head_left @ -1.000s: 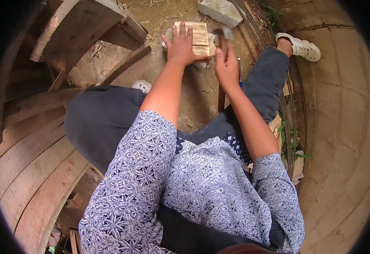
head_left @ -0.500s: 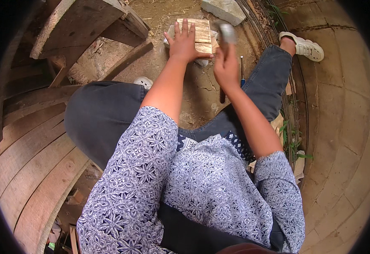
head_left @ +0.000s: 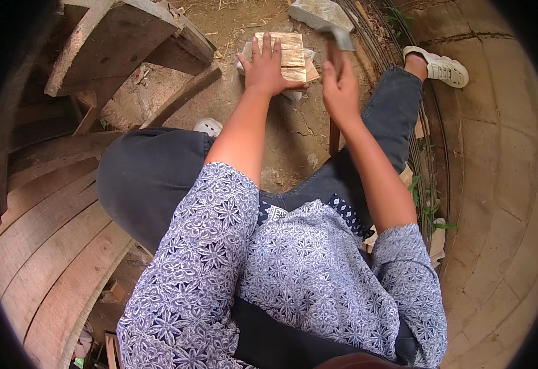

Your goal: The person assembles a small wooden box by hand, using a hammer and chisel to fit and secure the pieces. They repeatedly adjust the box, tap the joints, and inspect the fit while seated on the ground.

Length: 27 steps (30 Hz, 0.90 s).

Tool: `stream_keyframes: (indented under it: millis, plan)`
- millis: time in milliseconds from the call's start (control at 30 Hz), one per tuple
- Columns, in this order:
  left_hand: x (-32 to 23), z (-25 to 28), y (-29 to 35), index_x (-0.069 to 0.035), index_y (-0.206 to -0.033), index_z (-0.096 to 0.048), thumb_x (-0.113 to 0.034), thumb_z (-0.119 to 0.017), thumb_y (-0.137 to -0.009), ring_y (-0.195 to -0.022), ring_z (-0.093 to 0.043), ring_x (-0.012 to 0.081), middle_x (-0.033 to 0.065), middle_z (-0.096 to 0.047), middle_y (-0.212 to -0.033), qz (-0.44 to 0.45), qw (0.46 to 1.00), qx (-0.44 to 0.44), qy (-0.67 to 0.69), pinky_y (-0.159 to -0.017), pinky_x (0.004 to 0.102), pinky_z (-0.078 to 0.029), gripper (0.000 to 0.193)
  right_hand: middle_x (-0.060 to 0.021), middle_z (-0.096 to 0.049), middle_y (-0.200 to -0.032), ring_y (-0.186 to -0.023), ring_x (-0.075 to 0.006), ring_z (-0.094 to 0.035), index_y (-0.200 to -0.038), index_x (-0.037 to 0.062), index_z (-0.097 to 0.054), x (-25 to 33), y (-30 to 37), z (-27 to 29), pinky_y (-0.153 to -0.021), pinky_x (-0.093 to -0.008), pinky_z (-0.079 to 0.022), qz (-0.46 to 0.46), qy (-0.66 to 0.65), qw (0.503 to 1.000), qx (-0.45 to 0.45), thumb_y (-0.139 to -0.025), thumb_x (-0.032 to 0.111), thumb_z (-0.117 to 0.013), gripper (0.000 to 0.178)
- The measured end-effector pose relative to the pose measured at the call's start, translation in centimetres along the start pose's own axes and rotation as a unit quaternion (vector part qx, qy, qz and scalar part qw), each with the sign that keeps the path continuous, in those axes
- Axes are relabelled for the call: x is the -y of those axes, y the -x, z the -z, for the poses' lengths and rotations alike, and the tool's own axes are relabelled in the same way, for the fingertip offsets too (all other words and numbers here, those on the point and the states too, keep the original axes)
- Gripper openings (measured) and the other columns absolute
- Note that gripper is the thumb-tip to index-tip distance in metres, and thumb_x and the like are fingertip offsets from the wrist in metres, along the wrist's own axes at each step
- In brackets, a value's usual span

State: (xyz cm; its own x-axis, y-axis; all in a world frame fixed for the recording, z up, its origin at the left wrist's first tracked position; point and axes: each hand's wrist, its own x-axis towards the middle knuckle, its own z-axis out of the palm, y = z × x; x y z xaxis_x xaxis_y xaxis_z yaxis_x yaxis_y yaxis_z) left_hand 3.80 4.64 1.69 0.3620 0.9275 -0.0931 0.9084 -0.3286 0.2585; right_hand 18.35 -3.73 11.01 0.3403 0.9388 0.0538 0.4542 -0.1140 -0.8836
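Observation:
A small piece of pale wooden slats (head_left: 292,57) laid side by side rests on a stone-like block (head_left: 307,54) between my feet. My left hand (head_left: 264,74) lies flat over its left part, fingers spread and pressing down, thumb along the near edge. To the right of the wood, my right hand (head_left: 341,95) is closed round the handle of a hammer (head_left: 342,39). The metal head is up and apart from the slats, and the lower handle sticks out below my fist. A thin brown wood piece (head_left: 311,71) shows at the slats' right edge.
Wooden planks (head_left: 66,277) and heavy timber (head_left: 115,43) stand along my left. A pale stone block (head_left: 322,13) lies at the far side. Thin rods (head_left: 373,40) run along the foot of a block wall (head_left: 490,184) on my right, with small green plants.
The hammer and my right hand have moved right, away from the wood, and the head has turned sideways. My left hand stays spread on the slats.

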Motion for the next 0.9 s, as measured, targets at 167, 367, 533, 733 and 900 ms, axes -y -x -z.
stream_keyframes:
  millis: [167, 367, 533, 733, 900]
  plan:
    - [-0.5, -0.8, -0.5, -0.012, -0.159, -0.021, -0.091, -0.069, -0.048, -0.154, -0.003, 0.037, 0.0104, -0.006, -0.168, -0.014, 1.0, -0.025, 0.01, -0.113, 0.0742, -0.008, 0.144, -0.0281, -0.067, -0.103, -0.097, -0.0389, -0.067, -0.132, -0.0061, -0.048, -4.7, 0.8, -0.9, -0.086, -0.0412, -0.051, 0.028, 0.109, 0.993, 0.026, -0.099, 0.025, -0.055, 0.045]
    - [0.1, 0.0, 0.3, -0.011, -0.159, -0.021, -0.09, -0.069, -0.048, -0.154, -0.002, 0.0373, 0.011, -0.006, -0.168, -0.004, 1.0, -0.011, 0.02, -0.113, 0.0746, -0.008, 0.145, -0.0265, -0.066, -0.094, -0.087, -0.0356, -0.067, -0.123, -0.0062, -0.052, 1.5, 0.5, 0.2, -0.079, -0.0416, -0.05, -0.024, -0.041, 0.997, -0.064, -0.099, 0.026, -0.056, 0.04]
    - [-0.7, -0.5, 0.0, -0.011, -0.159, -0.021, -0.09, -0.07, -0.047, -0.154, -0.003, 0.0373, 0.0109, -0.007, -0.168, -0.014, 1.0, -0.013, 0.014, -0.113, 0.0745, -0.008, 0.145, -0.0238, -0.068, -0.098, -0.09, -0.034, -0.068, -0.123, -0.0031, -0.054, -5.2, -1.4, -0.1, -0.081, -0.0392, -0.051, -0.054, 0.177, 0.977, 0.111, -0.1, 0.023, -0.055, 0.035]
    - [0.0, -0.4, 0.0, -0.011, -0.159, -0.021, -0.089, -0.07, -0.05, -0.154, -0.004, 0.037, 0.0105, -0.008, -0.168, -0.005, 1.0, -0.024, 0.016, -0.113, 0.0743, -0.01, 0.143, -0.0267, -0.068, -0.104, -0.098, -0.0394, -0.068, -0.126, -0.0014, -0.054, 0.1, -1.1, 0.0, -0.086, -0.0439, -0.051, 0.007, 0.019, 1.0, 0.009, -0.098, 0.028, -0.055, 0.04]
    - [0.1, -0.4, -0.1, -0.011, -0.159, -0.022, -0.087, -0.071, -0.051, -0.154, -0.004, 0.0369, 0.0098, -0.008, -0.168, 0.0, 1.0, -0.009, 0.004, -0.113, 0.0743, -0.01, 0.141, -0.0247, -0.068, -0.107, -0.099, -0.0367, -0.068, -0.127, -0.0016, -0.054, -0.4, -1.0, -1.3, -0.087, -0.0396, -0.051, -0.012, 0.04, 0.998, 0.037, -0.1, 0.025, -0.054, 0.038]
